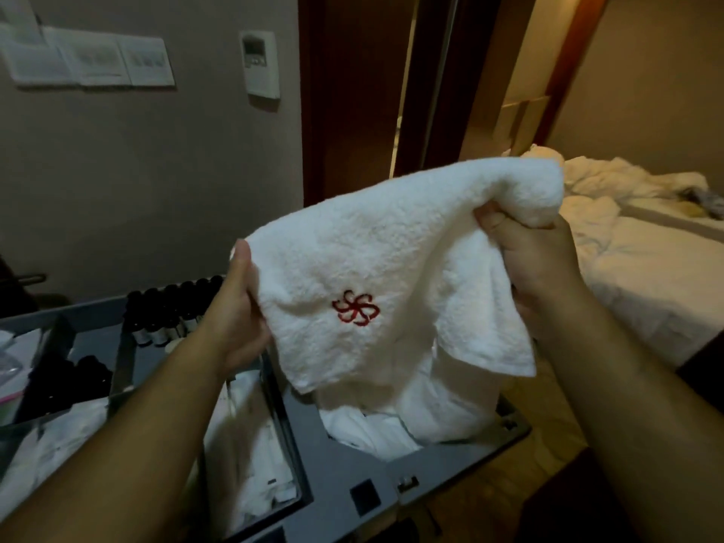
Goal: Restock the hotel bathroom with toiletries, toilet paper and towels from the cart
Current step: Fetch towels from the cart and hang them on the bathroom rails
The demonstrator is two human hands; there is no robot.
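Above the cart (352,476), a white towel (391,248) is held spread between both hands, its long axis rising from lower left to upper right and its red emblem turned toward the camera. Its left edge is pinched by the left hand (239,319). Its bunched right corner is clenched in the higher right hand (529,260). One corner hangs over what seems to be more linen (391,425). Dark bottles (172,307) are ranged to the left.

- A white terry towel (391,244) with a red pinwheel emblem is held spread above the cart (352,464), gripped at its upper edge by the left hand (235,319) and the right hand (525,260).
- Small dark bottles (172,307) are stood upright in rows in a cart compartment.
- White linen (391,425) is piled in the cart's bin beneath the towel.
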